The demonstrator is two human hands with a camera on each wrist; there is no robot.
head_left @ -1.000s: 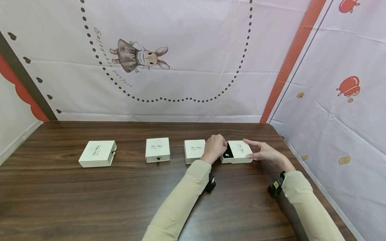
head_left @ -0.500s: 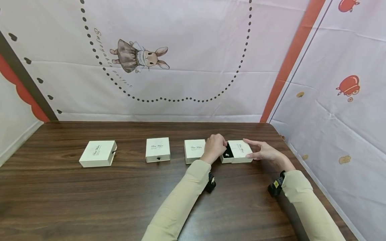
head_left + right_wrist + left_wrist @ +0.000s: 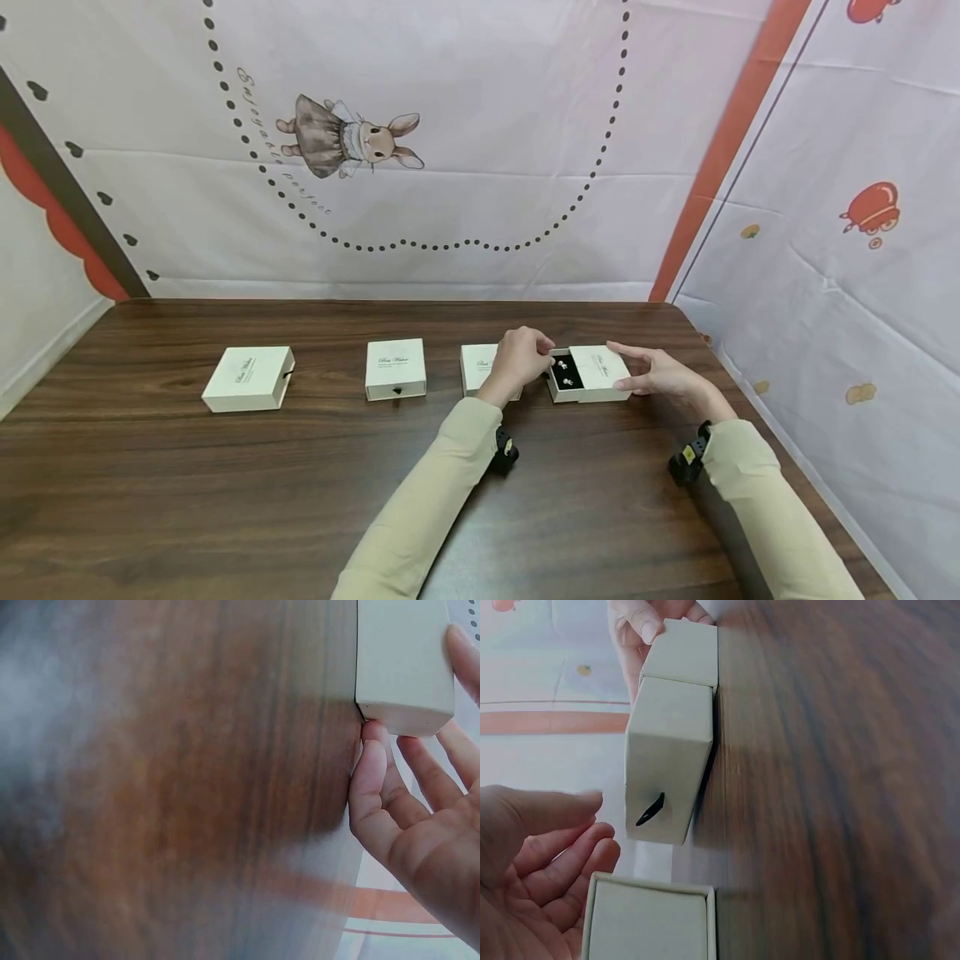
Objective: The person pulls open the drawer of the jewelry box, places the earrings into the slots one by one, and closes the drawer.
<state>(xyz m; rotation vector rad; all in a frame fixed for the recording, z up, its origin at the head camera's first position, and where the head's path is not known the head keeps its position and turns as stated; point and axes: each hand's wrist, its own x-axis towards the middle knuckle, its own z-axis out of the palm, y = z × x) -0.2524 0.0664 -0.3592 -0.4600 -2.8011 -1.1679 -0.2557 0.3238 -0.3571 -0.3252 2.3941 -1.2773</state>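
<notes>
The rightmost white jewelry box (image 3: 600,372) has its drawer slid partly out to the left, and a black insert (image 3: 567,372) shows there with small shiny pieces, probably earrings. My right hand (image 3: 660,382) holds the box's sleeve between thumb and fingers at its right end; in the right wrist view the fingertips touch the box end (image 3: 409,716). My left hand (image 3: 517,360) is just left of the drawer, loosely bent and holding nothing. In the left wrist view a black ribbon tab (image 3: 651,809) stands out from the drawer front, apart from my fingers.
A second white box (image 3: 477,363), partly hidden, sits beneath my left hand. Farther left are two more closed boxes, one near the middle (image 3: 396,370) and one at the left (image 3: 247,379). The wooden table (image 3: 225,500) meets printed cloth walls behind and right.
My left hand has let go of the drawer and drawn back a little to the left. More of the black insert shows now. The right hand stays on the box.
</notes>
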